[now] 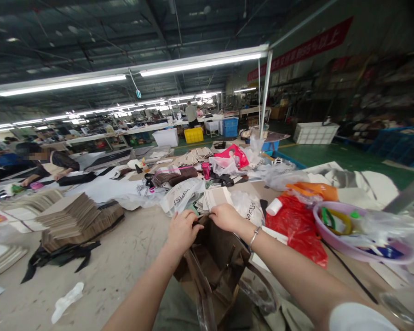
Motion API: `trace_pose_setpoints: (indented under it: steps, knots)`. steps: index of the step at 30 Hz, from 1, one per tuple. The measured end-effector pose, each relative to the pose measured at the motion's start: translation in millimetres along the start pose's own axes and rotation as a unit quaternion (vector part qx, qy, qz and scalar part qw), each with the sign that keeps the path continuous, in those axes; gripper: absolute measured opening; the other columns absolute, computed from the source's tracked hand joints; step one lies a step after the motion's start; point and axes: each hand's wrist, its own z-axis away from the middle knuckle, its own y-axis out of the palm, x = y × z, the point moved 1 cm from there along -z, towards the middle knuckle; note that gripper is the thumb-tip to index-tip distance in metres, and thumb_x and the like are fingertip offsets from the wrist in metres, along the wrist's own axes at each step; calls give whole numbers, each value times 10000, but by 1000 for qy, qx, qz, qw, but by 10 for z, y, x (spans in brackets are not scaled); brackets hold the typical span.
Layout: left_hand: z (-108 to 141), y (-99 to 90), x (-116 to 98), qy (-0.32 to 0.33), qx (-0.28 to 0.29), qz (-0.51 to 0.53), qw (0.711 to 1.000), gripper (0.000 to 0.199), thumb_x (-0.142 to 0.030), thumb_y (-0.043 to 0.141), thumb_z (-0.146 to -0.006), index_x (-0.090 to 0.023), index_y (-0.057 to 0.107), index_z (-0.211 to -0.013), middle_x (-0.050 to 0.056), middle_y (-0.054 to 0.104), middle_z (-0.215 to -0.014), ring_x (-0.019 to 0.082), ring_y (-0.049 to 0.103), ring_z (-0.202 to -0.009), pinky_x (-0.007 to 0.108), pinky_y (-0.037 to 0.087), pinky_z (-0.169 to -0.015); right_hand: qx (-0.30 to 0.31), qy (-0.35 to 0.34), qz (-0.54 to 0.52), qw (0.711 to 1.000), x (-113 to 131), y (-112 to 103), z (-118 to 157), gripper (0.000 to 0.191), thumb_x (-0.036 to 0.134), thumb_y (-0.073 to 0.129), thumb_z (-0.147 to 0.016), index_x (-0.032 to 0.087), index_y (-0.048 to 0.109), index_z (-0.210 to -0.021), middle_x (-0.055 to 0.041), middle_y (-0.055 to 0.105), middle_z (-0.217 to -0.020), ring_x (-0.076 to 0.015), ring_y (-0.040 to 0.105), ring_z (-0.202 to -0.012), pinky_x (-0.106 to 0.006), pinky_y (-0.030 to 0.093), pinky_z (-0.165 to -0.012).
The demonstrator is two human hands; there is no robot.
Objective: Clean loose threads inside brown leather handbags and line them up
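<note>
A brown bag (224,248) stands open at the near edge of the table, its mouth facing up and its straps hanging toward me. My left hand (183,230) is at the bag's far left rim, thumb and fingers curled around the edge. On the far rim, my right hand (226,217) pinches the brown material; a bracelet circles that wrist. Just beyond my hands lie pale rectangular cards (215,197) and clear plastic bags (247,207) with dark print.
Stacked brown panels (71,214) sit on the left of the table (124,266). To the right are a red plastic bag (296,225) and a purple basin (359,257). Another person (51,163) works at the far left.
</note>
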Motion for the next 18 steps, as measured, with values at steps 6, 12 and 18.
trace_pose_setpoints:
  steps: [6,12,18]
  knots:
    - [12,108,-18,-24,-23,2,999,84,-272,651,-758,-206,626,-805,35,631,-1022,219,580,-950,447,344,-987,-26,1,-5,1000,45,29,33,316,330,411,-889,181,688,-899,-107,696,-905,-217,626,-889,-268,424,-774]
    - [-34,246,175,-20,-31,104,994,74,-138,618,-746,-201,653,-731,31,649,-985,203,589,-935,435,412,-948,-37,-3,-8,999,117,35,46,302,311,405,-892,184,678,-882,-96,696,-891,-214,630,-870,-270,427,-762]
    - [-23,273,286,30,-22,244,969,93,-133,603,-757,-190,647,-698,48,658,-982,189,582,-1028,345,471,-931,-24,4,-12,1000,146,42,55,292,312,404,-901,190,669,-910,-89,691,-922,-208,625,-881,-264,423,-754]
